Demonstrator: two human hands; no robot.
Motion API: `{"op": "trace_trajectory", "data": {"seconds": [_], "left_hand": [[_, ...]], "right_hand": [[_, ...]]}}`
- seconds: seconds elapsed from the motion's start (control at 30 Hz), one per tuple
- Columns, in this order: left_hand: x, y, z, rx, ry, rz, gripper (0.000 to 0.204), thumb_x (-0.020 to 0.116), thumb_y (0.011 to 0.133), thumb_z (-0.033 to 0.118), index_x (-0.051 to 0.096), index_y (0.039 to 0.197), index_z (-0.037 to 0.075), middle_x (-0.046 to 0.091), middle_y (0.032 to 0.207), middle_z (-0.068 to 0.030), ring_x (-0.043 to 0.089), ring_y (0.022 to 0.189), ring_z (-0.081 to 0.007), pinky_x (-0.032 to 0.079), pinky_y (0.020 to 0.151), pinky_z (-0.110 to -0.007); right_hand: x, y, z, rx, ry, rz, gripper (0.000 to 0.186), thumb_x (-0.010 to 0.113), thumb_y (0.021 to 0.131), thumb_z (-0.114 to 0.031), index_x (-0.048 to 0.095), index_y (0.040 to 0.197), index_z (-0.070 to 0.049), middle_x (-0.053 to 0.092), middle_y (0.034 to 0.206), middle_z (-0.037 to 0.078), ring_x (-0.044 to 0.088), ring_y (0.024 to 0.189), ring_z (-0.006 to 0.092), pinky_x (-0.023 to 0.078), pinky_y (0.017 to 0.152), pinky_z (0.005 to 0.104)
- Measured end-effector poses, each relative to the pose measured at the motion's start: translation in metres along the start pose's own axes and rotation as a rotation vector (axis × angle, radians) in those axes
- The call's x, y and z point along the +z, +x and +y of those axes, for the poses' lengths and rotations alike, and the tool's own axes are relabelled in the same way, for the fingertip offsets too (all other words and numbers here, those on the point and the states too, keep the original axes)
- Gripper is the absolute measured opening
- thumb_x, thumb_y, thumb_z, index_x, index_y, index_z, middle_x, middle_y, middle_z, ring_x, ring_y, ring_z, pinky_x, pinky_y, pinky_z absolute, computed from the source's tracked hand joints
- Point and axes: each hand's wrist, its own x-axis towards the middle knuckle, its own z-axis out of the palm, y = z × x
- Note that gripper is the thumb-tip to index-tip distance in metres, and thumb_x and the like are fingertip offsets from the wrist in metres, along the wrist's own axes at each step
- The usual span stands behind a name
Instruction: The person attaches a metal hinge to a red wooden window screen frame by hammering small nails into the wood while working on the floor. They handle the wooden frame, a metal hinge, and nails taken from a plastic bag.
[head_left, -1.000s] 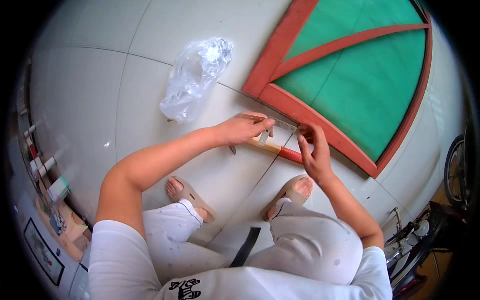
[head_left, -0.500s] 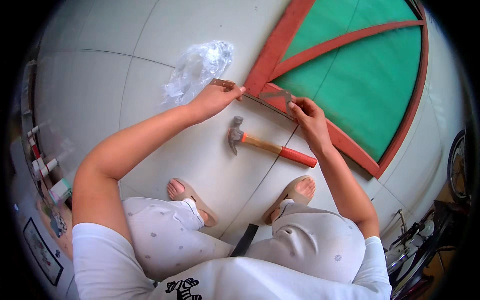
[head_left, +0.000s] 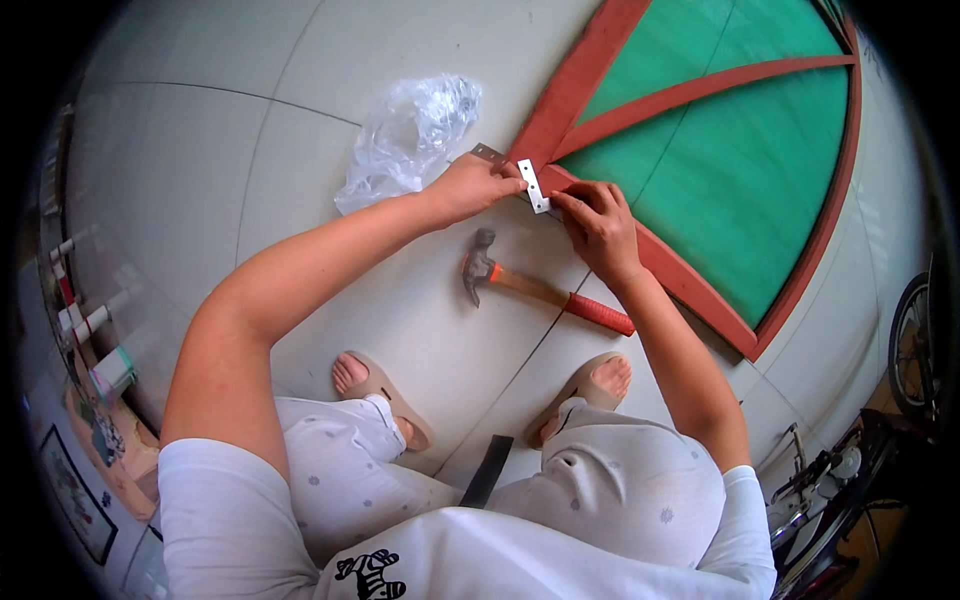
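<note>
Shift, head view: since the earlier frame the hands have come together, and the L-shaped bracket (head_left: 533, 192), then at the right hand alone, now lies between both; the hammer (head_left: 545, 290) has barely moved.
Bracket: at the near left corner of the red frame (head_left: 690, 287), long arm pointing far; contact with the wood cannot be told.
Left hand (head_left: 474, 188): closed on a drilled metal plate (head_left: 487, 153), fingertips against the bracket's long arm.
Right hand (head_left: 604, 226): narrow, pinching the bracket's short end.
Hammer: on the floor (head_left: 180, 160), near side of the frame, in neither hand.
Plastic bag (head_left: 412, 140): crumpled, left of the frame.
Bracket work: judged early; bracket brought to the corner, no fastening visible, drilled plate not yet placed.
</note>
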Motion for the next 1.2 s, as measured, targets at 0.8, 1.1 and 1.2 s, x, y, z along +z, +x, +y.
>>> {"op": "trace_trajectory", "data": {"seconds": [0.8,1.1,1.2], "left_hand": [[-0.001,0.003,0.001,0.337,0.446,0.241,0.033,0.065,0.086,0.026,0.059,0.116,0.016,0.054,0.062,-0.0085,0.050,0.055,-0.0209,0.044,0.055,-0.032],[-0.011,0.004,-0.011,0.411,0.795,0.130,0.035,0.056,0.090,0.036,0.056,0.124,0.031,0.063,0.071,-0.0091,0.060,0.062,-0.0283,0.046,0.056,-0.039],[-0.012,0.004,-0.013,0.415,0.849,0.128,0.034,0.056,0.089,0.037,0.057,0.123,0.033,0.062,0.069,-0.0092,0.060,0.060,-0.0283,0.045,0.054,-0.039]], "right_hand": [[0.021,0.013,-0.005,0.089,-0.008,0.075,0.014,0.071,0.071,-0.008,0.066,0.084,-0.010,0.060,0.086,0.006,0.056,0.078,0.0264,0.046,0.068,0.0373],[0.023,0.012,-0.001,0.115,0.021,0.066,0.017,0.071,0.071,-0.007,0.069,0.087,-0.012,0.060,0.086,0.006,0.056,0.078,0.0260,0.046,0.068,0.0368],[0.019,0.009,-0.001,0.126,0.002,0.058,0.018,0.071,0.070,-0.007,0.069,0.087,-0.013,0.061,0.087,0.005,0.056,0.079,0.0256,0.046,0.068,0.0367]]}}
